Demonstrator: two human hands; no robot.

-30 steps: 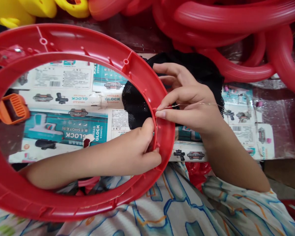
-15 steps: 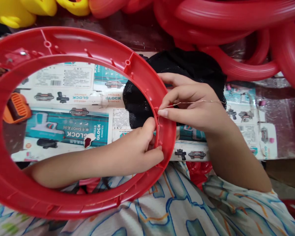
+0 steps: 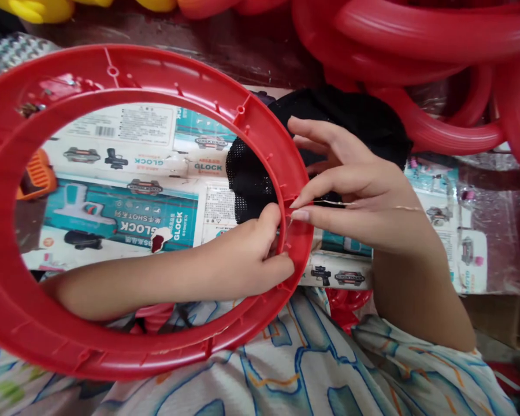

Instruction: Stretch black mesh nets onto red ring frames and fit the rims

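A large red plastic ring [image 3: 112, 75] lies tilted across my lap and the work surface. My left hand [image 3: 251, 254] reaches through the ring's opening and grips its right rim from inside, thumb on the outer edge. My right hand [image 3: 355, 196] is just outside that rim, thumb and forefinger pinched on a thin pale string [image 3: 372, 204] that runs back over the hand. Black mesh netting [image 3: 251, 185] lies under the rim and behind my right hand.
Several red plastic rings [image 3: 416, 34] are piled at the back right, with yellow plastic parts [image 3: 39, 8] at the back left. Printed toy-gun packaging cards [image 3: 125, 173] cover the surface. An orange plastic piece [image 3: 34, 173] lies at the left.
The ring and both hands have shifted slightly right in view. My right hand's other fingers have spread while the pinch on the string stays at the rim.
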